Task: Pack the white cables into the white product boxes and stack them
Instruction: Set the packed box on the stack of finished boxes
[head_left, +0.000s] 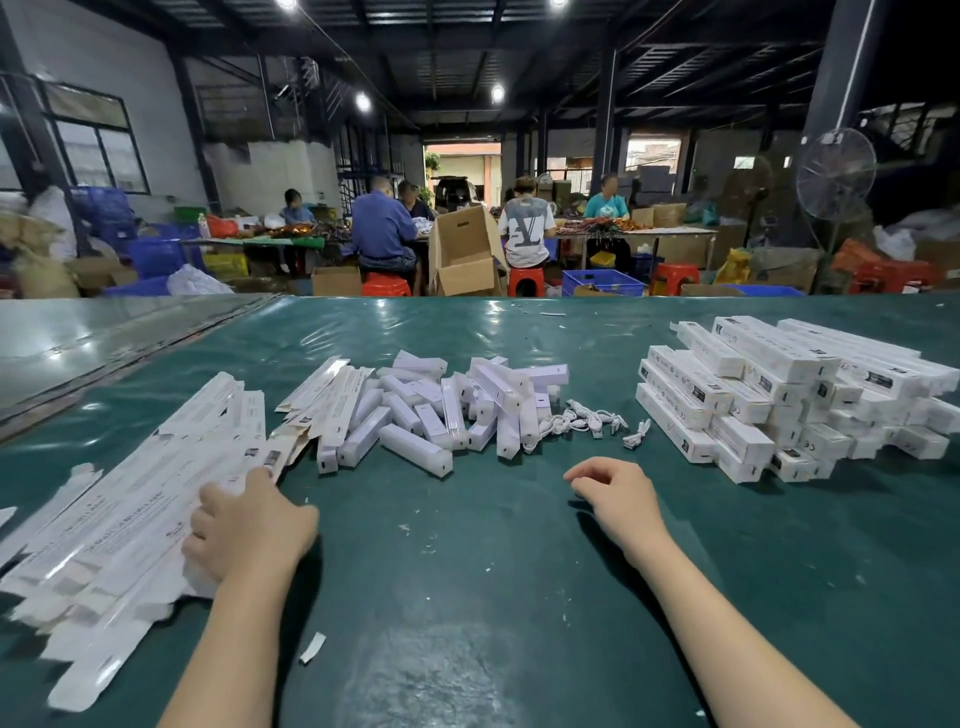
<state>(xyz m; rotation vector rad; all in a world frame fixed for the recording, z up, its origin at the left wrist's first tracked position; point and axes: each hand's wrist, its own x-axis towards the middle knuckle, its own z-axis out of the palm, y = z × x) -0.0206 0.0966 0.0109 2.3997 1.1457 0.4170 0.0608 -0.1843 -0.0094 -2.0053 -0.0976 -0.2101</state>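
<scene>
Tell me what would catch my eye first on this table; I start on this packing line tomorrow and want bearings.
The criss-cross stack of closed white product boxes on the right of the green table stands out most. Mid-table lies a loose heap of short white oblong pieces, a small tangle of white cables beside it. At left, the left hand rests on flat unfolded white cartons.

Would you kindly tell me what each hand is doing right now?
Left hand: rests on the flattened boxes; whether it grips one cannot be told.
Right hand: open, fingers loosely curled, holding nothing.
</scene>
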